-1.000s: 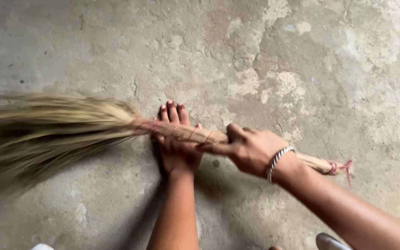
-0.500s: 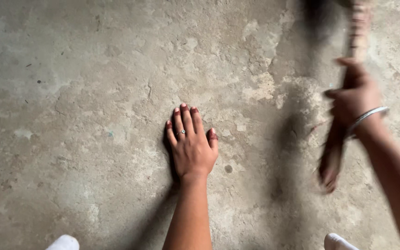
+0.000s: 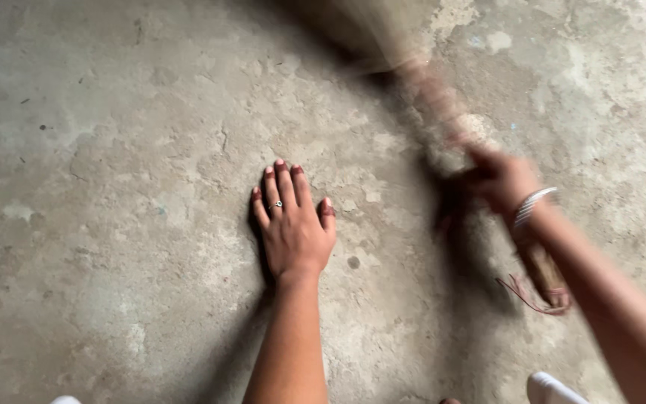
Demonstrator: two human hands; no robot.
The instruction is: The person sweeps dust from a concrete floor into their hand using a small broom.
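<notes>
Broom (image 3: 443, 97), just one, blurry, gripped in right hand (image 3: 499, 183); left hand (image 3: 293, 228) flat, fingers spread on bare concrete floor (image 3: 114, 187), one ring, one bangle (image 3: 532, 206).

Both forearms are bare, with no sleeves in view. The left hand (image 3: 293, 228) wears a thin silver ring (image 3: 276, 204) with a small raised setting on one finger, and its nails (image 3: 279, 162) are painted dark red. The right hand (image 3: 499, 183) is blurred; a silver bangle (image 3: 532, 204) of several bands circles its wrist. Below the right forearm shows a white edge (image 3: 551, 389), too cropped to tell.
</notes>
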